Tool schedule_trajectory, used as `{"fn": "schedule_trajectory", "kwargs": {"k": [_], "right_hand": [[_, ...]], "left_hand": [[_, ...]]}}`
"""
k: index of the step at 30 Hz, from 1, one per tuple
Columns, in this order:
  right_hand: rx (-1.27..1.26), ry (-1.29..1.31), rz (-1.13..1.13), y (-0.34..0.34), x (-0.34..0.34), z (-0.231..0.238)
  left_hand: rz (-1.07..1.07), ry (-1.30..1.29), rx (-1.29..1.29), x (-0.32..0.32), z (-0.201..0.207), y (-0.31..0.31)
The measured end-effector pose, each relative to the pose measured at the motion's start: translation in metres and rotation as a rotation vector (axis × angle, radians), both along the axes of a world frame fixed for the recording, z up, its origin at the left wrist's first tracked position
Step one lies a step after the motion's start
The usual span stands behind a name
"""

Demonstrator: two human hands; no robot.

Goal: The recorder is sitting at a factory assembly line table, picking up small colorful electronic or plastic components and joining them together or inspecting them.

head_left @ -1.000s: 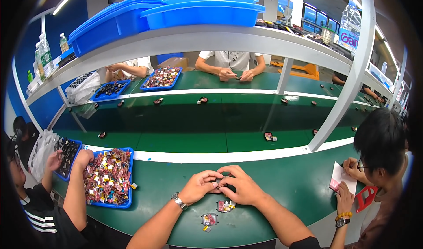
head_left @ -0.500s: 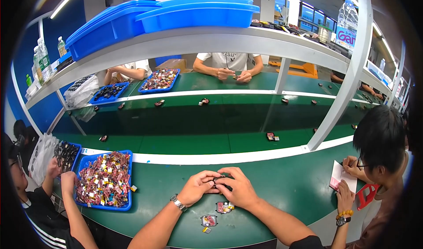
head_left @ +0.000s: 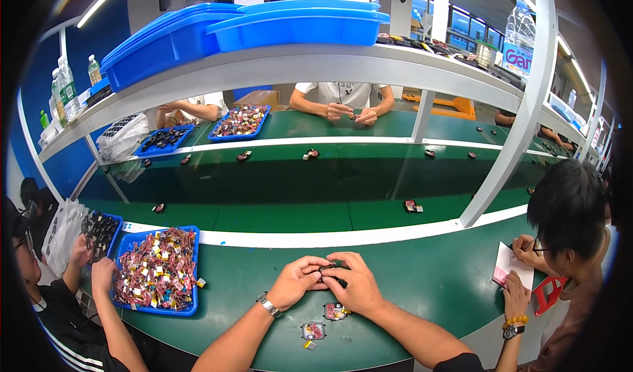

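Fingertips of my left hand (head_left: 295, 282) and my right hand (head_left: 356, 284) meet around a small black watch case (head_left: 325, 270), mostly covered by the fingers. Both hands are closed on it, just above the green tabletop. Close below my right hand lies a watch case with a red circuit board (head_left: 334, 311). A second open watch case (head_left: 313, 331), also with reddish parts inside, is nearer to me. Touching or just beside its lower edge is a small silver and yellow battery (head_left: 310, 345).
On the left stands a blue tray (head_left: 196, 266) heaped with red boards and batteries, a tray of black parts (head_left: 102, 232) beyond it. A green conveyor (head_left: 283, 217) carries scattered parts. A shelf post (head_left: 511, 112) rises at right. Co-workers sit on both sides and opposite.
Parts on the conveyor have shifted slightly to the right. My hands stay together around the watch case, with only slight finger movement.
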State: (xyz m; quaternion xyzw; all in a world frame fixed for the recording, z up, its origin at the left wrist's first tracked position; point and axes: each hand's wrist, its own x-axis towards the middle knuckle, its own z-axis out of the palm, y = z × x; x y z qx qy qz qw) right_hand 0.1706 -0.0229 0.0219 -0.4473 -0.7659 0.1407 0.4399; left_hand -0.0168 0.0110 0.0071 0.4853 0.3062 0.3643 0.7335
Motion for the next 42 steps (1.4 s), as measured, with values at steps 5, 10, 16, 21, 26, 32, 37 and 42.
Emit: {"fn": "schedule_trajectory", "kwargs": {"k": [5, 10, 16, 21, 26, 32, 37, 42], "right_hand": [[-0.12, 0.076, -0.023, -0.001, -0.006, -0.008], [-0.196, 0.191, -0.02, 0.001, -0.003, -0.013], [-0.228, 0.249, 0.029, 0.002, -0.005, -0.015], [-0.131, 0.139, 0.024, -0.001, -0.004, -0.004], [0.004, 0.063, 0.039, -0.003, -0.006, 0.004], [0.077, 0.081, 0.006, -0.001, -0.003, 0.0], [0.065, 0.057, 0.029, -0.002, -0.003, 0.001], [0.163, -0.042, 0.053, -0.003, -0.007, 0.011]], "left_hand": [[0.03, 0.03, -0.001, -0.002, 0.002, -0.002], [0.025, 0.011, -0.006, 0.001, -0.002, -0.001], [0.072, -0.021, 0.001, -0.001, -0.002, -0.002], [0.058, -0.04, 0.045, -0.002, -0.004, -0.003], [0.068, -0.109, 0.018, -0.003, -0.007, -0.001], [0.02, -0.154, 0.0, -0.003, -0.009, -0.001], [0.033, -0.151, -0.003, -0.002, -0.012, -0.001], [0.083, -0.178, 0.012, -0.003, -0.014, -0.002]]}}
